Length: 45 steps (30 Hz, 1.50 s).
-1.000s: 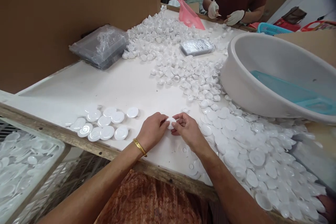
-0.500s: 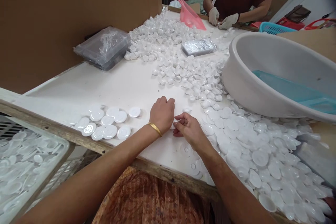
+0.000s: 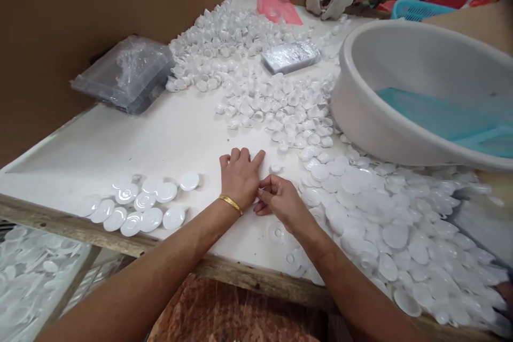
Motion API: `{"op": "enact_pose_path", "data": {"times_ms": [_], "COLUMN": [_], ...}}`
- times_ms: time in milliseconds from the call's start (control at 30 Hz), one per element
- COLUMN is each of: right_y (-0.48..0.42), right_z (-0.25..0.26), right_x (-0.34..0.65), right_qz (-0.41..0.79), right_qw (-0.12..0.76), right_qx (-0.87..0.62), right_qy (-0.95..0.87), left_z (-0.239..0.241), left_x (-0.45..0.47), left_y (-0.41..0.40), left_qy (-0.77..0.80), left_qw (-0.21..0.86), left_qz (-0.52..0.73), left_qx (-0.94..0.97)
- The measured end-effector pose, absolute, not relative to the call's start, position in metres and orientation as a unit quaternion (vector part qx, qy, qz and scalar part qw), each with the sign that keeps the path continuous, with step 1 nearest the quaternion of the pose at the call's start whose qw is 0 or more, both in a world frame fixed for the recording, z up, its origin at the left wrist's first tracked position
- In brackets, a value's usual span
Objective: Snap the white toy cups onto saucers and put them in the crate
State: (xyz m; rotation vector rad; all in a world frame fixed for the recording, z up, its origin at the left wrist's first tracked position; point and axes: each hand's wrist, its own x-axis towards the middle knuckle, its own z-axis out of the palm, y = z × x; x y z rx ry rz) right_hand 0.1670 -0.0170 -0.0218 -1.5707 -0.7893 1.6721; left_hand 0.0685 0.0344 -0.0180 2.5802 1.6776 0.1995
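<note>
My left hand [image 3: 241,176], with a gold bangle at its wrist, is palm down over the white tabletop, its fingers apart. Against its thumb side, my right hand [image 3: 278,200] has thumb and fingers pinched together; what they hold is hidden. A small white plastic cup [image 3: 276,169] lies just beyond my right hand. Left of my hands, several small white saucers [image 3: 174,218] are spread near the table's front edge. A large heap of white saucers [image 3: 352,214] lies on the right, close to my right forearm.
White cups [image 3: 280,101] are heaped across the table's middle and back. A grey tub [image 3: 348,101] stands right, a clear-wrapped package [image 3: 124,75] left, a wrapped block [image 3: 290,57] and a pink scoop [image 3: 274,2] farther back. A co-worker's gloved hands [image 3: 336,2] are opposite.
The fingers of my left hand have spread from a more closed pose. The white piece seen between my hands is now hidden. The camera view has shifted a little.
</note>
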Motion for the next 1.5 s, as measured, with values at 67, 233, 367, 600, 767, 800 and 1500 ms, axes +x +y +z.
{"op": "enact_pose_path", "data": {"times_ms": [67,233,367,600,767,800,1500], "right_y": [-0.019,-0.029,-0.033,-0.040,-0.038,-0.038,-0.020], "right_z": [-0.022,-0.008,0.007,0.013,0.011,0.010,0.008], "right_x": [0.164,0.184,0.231,0.257,0.256,0.258,0.210], "right_qz": [0.631,0.535,0.270,0.156,0.156,0.150,0.495], "right_qw": [0.354,0.341,0.247,0.031,0.013,0.020,0.386], "right_qx": [-0.616,-0.643,-0.753,-0.731,-0.722,-0.722,-0.645], "right_qy": [-0.313,-0.430,-0.547,-0.664,-0.673,-0.675,-0.436], "left_z": [-0.017,-0.011,0.002,0.010,-0.008,-0.012,-0.028], "left_x": [0.067,0.042,-0.002,-0.016,0.051,0.064,0.045], "left_y": [0.032,0.027,0.030,0.030,0.028,0.029,0.009], "left_qy": [0.550,0.551,0.621,0.632,0.492,0.478,0.471], "left_qw": [0.019,-0.013,0.026,-0.009,0.104,0.130,0.275], "left_qz": [0.075,0.039,-0.010,0.043,0.132,0.136,0.169], "left_qx": [0.832,0.834,0.783,0.774,0.854,0.858,0.821]}}
